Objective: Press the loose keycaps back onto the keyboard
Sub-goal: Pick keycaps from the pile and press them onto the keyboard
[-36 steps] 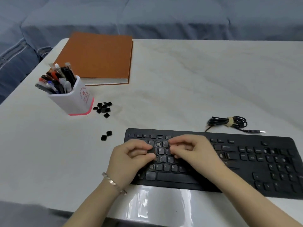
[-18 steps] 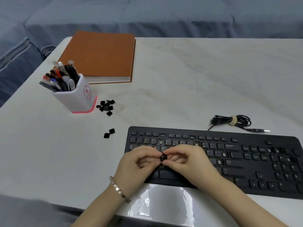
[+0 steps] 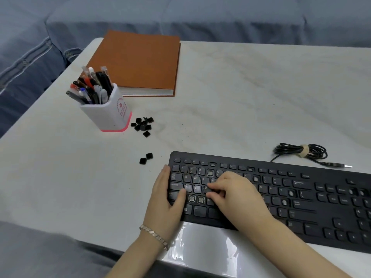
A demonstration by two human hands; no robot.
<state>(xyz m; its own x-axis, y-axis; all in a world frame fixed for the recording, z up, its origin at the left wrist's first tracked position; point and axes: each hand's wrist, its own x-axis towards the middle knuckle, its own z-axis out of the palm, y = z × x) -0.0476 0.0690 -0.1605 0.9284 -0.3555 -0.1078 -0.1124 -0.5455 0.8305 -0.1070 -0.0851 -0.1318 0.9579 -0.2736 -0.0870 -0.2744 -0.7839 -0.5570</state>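
My left hand point(image 3: 167, 199) is lying flat, thumb out; my right hand point(image 3: 232, 194) is curling its fingers point(image 3: 213, 186) downward.

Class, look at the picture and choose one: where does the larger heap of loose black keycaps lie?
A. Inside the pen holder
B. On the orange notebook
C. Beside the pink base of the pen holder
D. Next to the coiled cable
C: the larger heap of keycaps sits on the table just right of the pen holder, clear of the orange notebook and far from the coiled cable.

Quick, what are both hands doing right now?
Left hand: open, flat on the black keyboard's left end, holding nothing.
Right hand: fingers curled, pressing the keys; cannot tell if it holds anything.
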